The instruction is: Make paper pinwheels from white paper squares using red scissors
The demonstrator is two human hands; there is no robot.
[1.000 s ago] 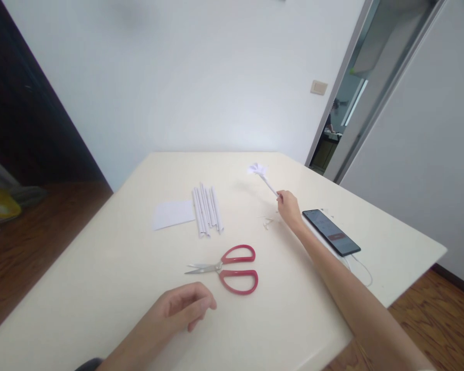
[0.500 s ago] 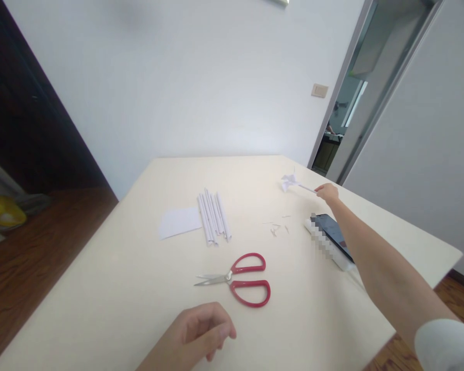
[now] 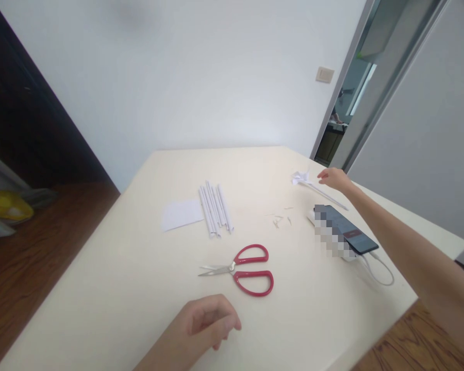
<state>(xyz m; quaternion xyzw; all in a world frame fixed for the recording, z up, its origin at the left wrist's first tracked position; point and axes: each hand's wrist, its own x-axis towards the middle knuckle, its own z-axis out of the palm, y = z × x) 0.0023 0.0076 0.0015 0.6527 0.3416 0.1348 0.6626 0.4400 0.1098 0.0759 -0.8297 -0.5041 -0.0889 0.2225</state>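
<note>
My right hand (image 3: 334, 179) is stretched out over the far right of the table, its fingers slightly apart with nothing in them. Just beside it a white paper pinwheel (image 3: 301, 178) lies on the table, its rolled-paper stick slanting toward the right edge. My left hand (image 3: 212, 322) rests near the front of the table, loosely curled and holding nothing. Close beyond it lie red-handled scissors (image 3: 253, 273), blades partly spread and pointing left. Several rolled white paper sticks (image 3: 216, 211) lie side by side behind the scissors, with a flat sheet of white paper (image 3: 181, 214) at their left.
Small paper scraps (image 3: 280, 219) are scattered right of the sticks. A phone (image 3: 348, 229) leans on a white block, partly pixelated, with a white cable (image 3: 388, 281) looping beside it, under my right forearm. A wall (image 3: 224, 77) borders the table's (image 3: 119, 288) far edge.
My right hand has let go of the pinwheel's stick, and the pinwheel now lies on the table. The view has shifted slightly. My left hand stays loosely curled.
</note>
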